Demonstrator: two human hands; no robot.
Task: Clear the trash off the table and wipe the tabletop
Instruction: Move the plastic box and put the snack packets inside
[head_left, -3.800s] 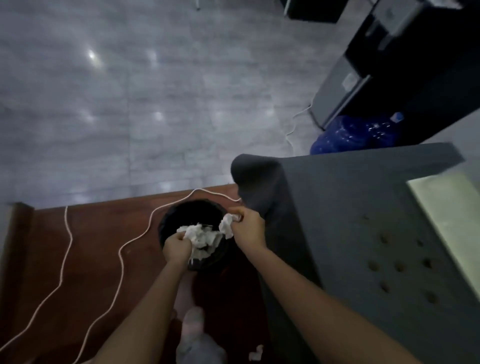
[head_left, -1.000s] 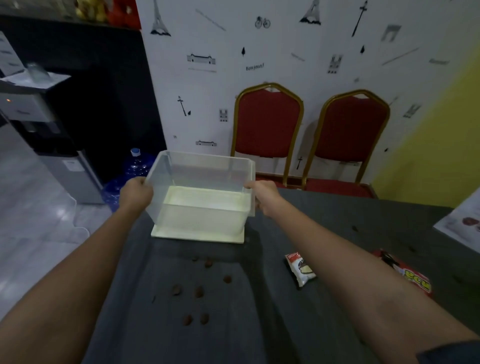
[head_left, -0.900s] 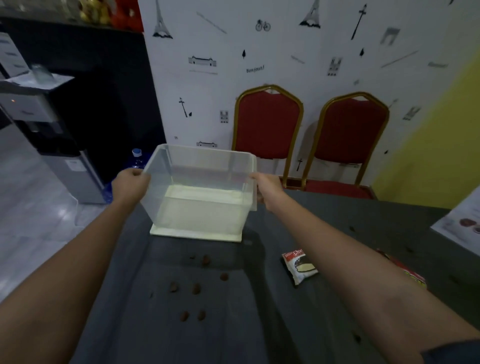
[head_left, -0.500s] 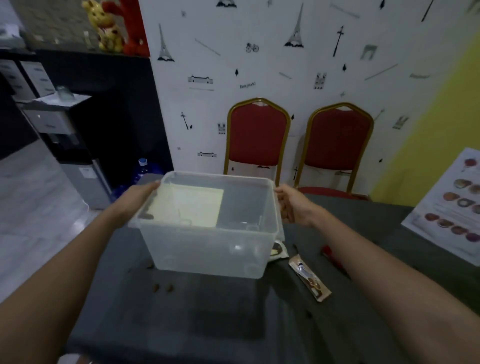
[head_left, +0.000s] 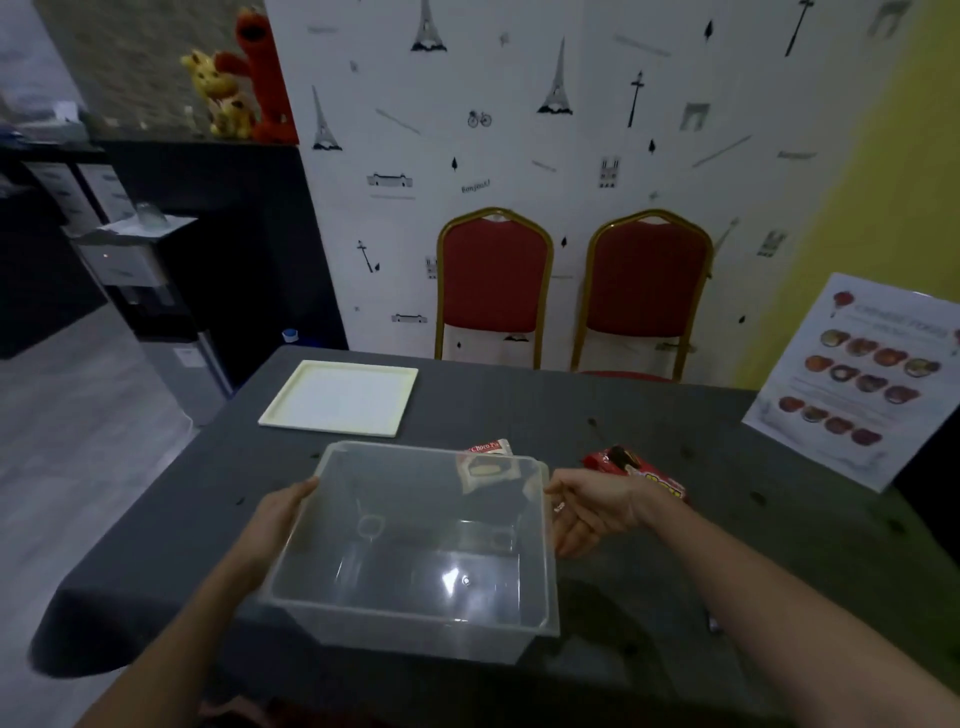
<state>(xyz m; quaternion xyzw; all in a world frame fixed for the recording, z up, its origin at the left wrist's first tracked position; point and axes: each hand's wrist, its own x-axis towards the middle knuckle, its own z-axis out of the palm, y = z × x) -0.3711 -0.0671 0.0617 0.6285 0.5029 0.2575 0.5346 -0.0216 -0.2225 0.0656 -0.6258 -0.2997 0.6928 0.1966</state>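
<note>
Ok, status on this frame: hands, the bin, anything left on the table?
Left hand flat against the clear bin, right hand open just off its rim. Bin empty. Choco pie wrapper and red snack packet on the table, white lid beyond.

A clear plastic bin (head_left: 415, 545) is held above the dark bench (head_left: 675, 545), the left hand (head_left: 280, 514) laid against its left wall and the right hand (head_left: 592, 509) beside its right rim, fingers loosely curled. A cream lid (head_left: 340, 397) and two snack wrappers (head_left: 641, 470) are seen behind it.
</note>
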